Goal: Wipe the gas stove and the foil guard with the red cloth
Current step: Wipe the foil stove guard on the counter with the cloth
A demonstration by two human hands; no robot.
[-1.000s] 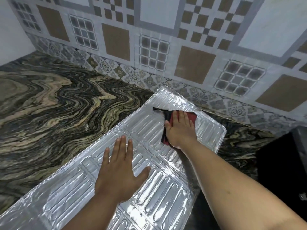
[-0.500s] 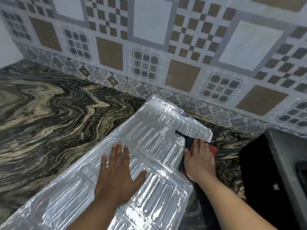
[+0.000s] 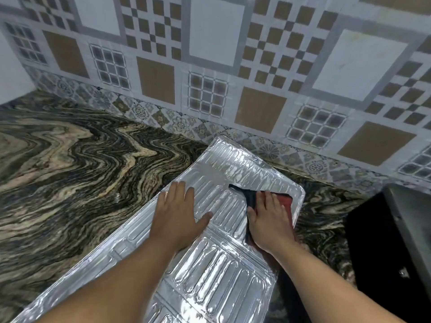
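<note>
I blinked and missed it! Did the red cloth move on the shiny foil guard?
Yes. The red cloth slid back from the ribbed silver foil guard's right edge toward its far corner, under the right hand.

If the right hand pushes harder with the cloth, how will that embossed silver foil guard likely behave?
The embossed silver foil guard looks thin and creased, so it would probably flex and dent rather than stay stiff. It seems light and may slide on the polished marbled countertop, which is likely why the left hand presses flat on it while the right hand wipes.

Bright, even light; glare on the foil guard (image 3: 219, 285); wide-angle bending at edges.
</note>
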